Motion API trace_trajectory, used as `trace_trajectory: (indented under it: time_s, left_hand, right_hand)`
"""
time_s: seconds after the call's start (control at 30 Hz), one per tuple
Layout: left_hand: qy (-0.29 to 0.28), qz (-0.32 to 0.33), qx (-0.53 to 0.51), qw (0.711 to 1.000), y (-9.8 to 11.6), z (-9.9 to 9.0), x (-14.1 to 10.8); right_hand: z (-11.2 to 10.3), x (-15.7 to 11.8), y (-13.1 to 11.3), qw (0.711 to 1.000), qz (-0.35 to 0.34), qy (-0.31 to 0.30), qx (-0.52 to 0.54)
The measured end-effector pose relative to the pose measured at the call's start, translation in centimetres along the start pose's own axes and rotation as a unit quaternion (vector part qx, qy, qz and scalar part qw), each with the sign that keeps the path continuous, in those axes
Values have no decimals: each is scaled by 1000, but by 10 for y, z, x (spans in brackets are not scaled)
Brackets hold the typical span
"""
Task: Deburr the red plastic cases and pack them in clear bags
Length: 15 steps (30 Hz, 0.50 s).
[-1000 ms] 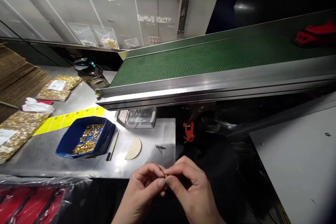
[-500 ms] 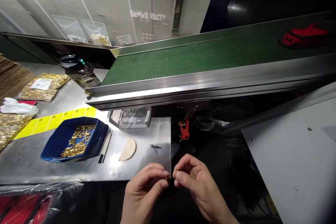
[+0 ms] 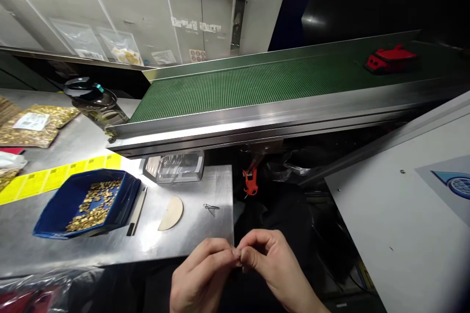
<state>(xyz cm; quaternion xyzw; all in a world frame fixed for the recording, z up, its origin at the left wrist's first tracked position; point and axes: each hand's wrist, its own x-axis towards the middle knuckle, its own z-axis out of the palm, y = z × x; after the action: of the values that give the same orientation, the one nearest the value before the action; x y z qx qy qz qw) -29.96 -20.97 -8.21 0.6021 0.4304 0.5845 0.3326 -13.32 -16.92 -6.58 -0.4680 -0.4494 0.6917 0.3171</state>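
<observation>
My left hand (image 3: 205,271) and my right hand (image 3: 270,264) meet fingertip to fingertip beyond the front corner of the metal table (image 3: 194,242). Both are closed in a pinch. Half a second ago a tiny brass-coloured piece showed at the tips of each; the fingers now mostly hide what they hold. On the table to the left, a blue bin (image 3: 128,190) contains many small brass-coloured pieces (image 3: 88,217). Nearer to my hands lie a pale half-round disc (image 3: 171,213), a pair of small tweezers-like metal pieces (image 3: 211,207) and a slim pen-like tool (image 3: 137,211).
A green conveyor belt (image 3: 220,88) crosses above the table, carrying a red and black part (image 3: 391,60). A clear plastic box (image 3: 176,167) sits under its edge. Left are a dark bottle (image 3: 95,102), yellow labels (image 3: 58,176) and a bag of brass-coloured pieces (image 3: 40,124). A white panel (image 3: 400,220) stands right.
My hands have come together, fingertips now touching where there was a gap. The view has shifted, and the red and black part appears further left along the belt.
</observation>
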Motion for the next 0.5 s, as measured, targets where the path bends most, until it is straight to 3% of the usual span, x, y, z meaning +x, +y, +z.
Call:
trace_trajectory:
  time_s: [0.07, 0.33, 0.5]
  left_hand:
    - [-24, 38, -4, 999, -3, -3, 0]
    - [-27, 35, -2, 999, 2, -9, -1]
    - [-8, 70, 45, 997, 11, -5, -6]
  right_hand:
    - [3, -2, -3, 1000, -6, 5, -13]
    - [11, -14, -1, 998, -57, 20, -21]
    - [15, -17, 4, 998, -58, 16, 11]
